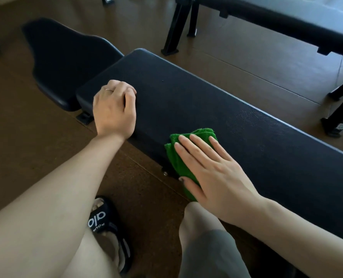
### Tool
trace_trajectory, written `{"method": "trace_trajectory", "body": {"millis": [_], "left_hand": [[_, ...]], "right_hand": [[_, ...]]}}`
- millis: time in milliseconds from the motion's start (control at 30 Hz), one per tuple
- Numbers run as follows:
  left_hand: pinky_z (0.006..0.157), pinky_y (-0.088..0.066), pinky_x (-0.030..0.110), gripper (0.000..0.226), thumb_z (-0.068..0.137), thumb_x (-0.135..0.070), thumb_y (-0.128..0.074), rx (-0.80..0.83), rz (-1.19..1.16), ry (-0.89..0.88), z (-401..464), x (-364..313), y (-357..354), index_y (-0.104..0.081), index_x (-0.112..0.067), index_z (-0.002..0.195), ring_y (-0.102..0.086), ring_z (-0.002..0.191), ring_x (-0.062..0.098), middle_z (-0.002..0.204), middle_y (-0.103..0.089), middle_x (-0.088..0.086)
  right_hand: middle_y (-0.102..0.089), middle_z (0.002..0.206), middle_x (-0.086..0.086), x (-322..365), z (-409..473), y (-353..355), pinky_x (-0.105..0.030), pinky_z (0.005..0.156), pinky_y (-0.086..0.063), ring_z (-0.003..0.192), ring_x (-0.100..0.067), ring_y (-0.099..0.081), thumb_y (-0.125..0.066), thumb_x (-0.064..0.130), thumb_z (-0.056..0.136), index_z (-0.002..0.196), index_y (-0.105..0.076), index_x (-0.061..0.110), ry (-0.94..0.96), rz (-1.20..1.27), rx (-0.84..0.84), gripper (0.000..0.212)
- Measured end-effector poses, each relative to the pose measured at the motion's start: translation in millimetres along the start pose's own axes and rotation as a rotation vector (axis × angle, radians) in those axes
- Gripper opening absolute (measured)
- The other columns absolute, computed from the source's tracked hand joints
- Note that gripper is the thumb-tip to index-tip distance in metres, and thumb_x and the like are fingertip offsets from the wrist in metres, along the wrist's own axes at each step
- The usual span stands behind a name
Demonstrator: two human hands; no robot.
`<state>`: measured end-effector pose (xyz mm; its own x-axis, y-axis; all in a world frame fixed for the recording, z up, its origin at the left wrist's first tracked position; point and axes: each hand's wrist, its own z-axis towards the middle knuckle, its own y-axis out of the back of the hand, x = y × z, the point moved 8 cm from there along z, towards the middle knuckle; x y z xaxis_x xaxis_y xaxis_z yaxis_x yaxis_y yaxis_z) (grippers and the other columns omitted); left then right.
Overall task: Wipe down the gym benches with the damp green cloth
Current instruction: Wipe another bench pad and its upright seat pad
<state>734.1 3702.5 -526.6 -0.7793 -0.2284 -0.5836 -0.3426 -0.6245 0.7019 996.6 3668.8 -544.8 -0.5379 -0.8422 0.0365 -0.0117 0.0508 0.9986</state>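
The only text that can be read stands on the black slide sandal (108,223), which is on the floor just below the near edge of the counter (206,101); on the strap of the sandal there are large white letters "alo", seen upside down from this view; under them, on the same strap, there is a smaller white line which begins with letters like "FOU", but the rest is too small to read; a small pale label (339,126) sits on the foot of the black frame, on the far side of the counter, at the right; its print cannot be read.
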Motion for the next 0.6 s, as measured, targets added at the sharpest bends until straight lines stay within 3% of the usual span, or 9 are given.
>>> {"method": "trace_trajectory", "body": {"millis": [133,300,433,533,600], "left_hand": [[0.101,-0.038,0.040,0.043,0.098,-0.034,-0.031,-0.048,-0.009,0.009,0.3,2.5,0.7,-0.070,-0.016,0.100,-0.060,0.104,0.020,0.112,-0.066,0.001],[0.096,-0.042,0.041,0.040,0.100,-0.035,-0.032,0.009,-0.015,-0.037,3.5,-3.0,0.1,-0.065,-0.016,0.113,-0.057,0.110,0.022,0.118,-0.065,0.002],[0.105,-0.041,0.046,0.045,0.100,-0.035,-0.034,-0.045,-0.033,0.009,14.6,26.6,12.3,-0.063,-0.011,0.121,-0.057,0.116,0.028,0.125,-0.064,0.009],[0.113,-0.032,0.040,0.045,0.100,-0.036,-0.031,-0.074,0.019,0.091,18.6,38.0,9.4,-0.066,-0.016,0.121,-0.054,0.123,0.022,0.130,-0.062,0.003],[0.112,-0.032,0.039,0.045,0.099,-0.036,-0.031,-0.112,0.005,0.103,16.3,35.8,10.6,-0.068,-0.019,0.119,-0.054,0.122,0.020,0.128,-0.064,0.000]], "right_hand": [[-0.022,0.169,0.001,10.2,48.7,8.6,-0.047,0.129,-0.011,0.158,-0.021,-0.013,-0.028,0.054,0.105,0.163,-0.021,0.023,0.013,0.056,-0.033,0.066],[-0.016,0.171,0.003,15.0,121.9,17.4,-0.045,0.129,-0.002,0.158,-0.017,-0.005,-0.021,0.053,0.106,0.163,-0.019,0.023,-0.118,0.131,-0.051,0.064],[-0.013,0.171,0.001,22.1,73.6,12.9,-0.047,0.129,-0.006,0.159,-0.019,-0.004,-0.029,0.053,0.105,0.164,-0.015,0.021,-0.018,0.098,-0.016,0.068],[-0.017,0.171,0.000,21.7,41.4,4.8,-0.049,0.128,-0.014,0.158,-0.020,-0.010,-0.040,0.048,0.101,0.164,-0.017,0.020,0.078,0.010,-0.010,0.072],[-0.018,0.171,0.002,21.0,53.6,5.7,-0.049,0.128,-0.014,0.158,-0.019,-0.010,-0.037,0.048,0.101,0.164,-0.017,0.022,0.087,0.031,-0.003,0.070]]}}
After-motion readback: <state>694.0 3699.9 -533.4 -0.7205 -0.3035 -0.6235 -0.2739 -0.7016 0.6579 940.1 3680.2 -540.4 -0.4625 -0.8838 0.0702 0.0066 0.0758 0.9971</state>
